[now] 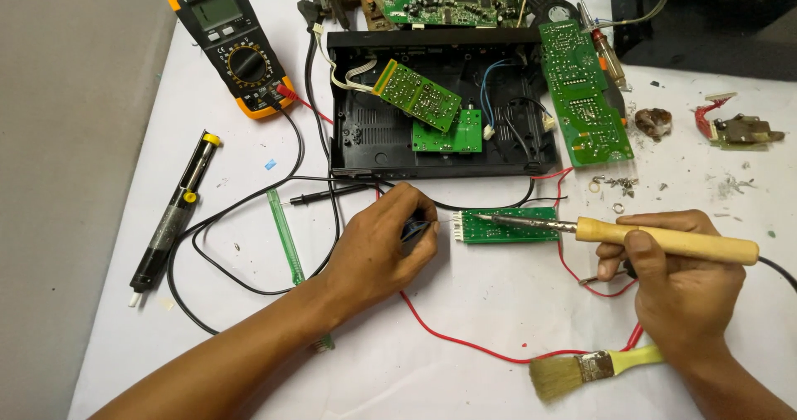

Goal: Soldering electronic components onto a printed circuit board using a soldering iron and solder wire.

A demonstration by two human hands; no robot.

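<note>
Nearest the camera, low and right of centre, lies a paintbrush [581, 368] with a yellow handle and pale bristles, just beside the right hand [681, 295]. That hand is wrapped firmly round the wooden handle of a soldering iron [656, 239], whose metal tip reaches leftward onto the small green circuit board [508, 226] lying flat at the middle of the frame. Left of the board, the left hand [386, 241] is curled narrowly around something small and dark at the board's left edge, with a thin wire running from the fingers toward it; just what is pinched there is too small to tell. It looks like soldering on this board is under way, and the next touch would seem to call for a steady iron tip and the left hand keeping the wire on the joint. So the board sits between the two hands, touched by the iron and nearly met by the left fingers. A red wire [465, 341] loops across the white table [465, 304] below. Further left lie a green plastic strip [286, 237] and a desoldering pump [170, 217]. Beyond the board stands an open black casing [357, 129] holding more green boards, and in the upper left a yellow multimeter [228, 42].
</note>
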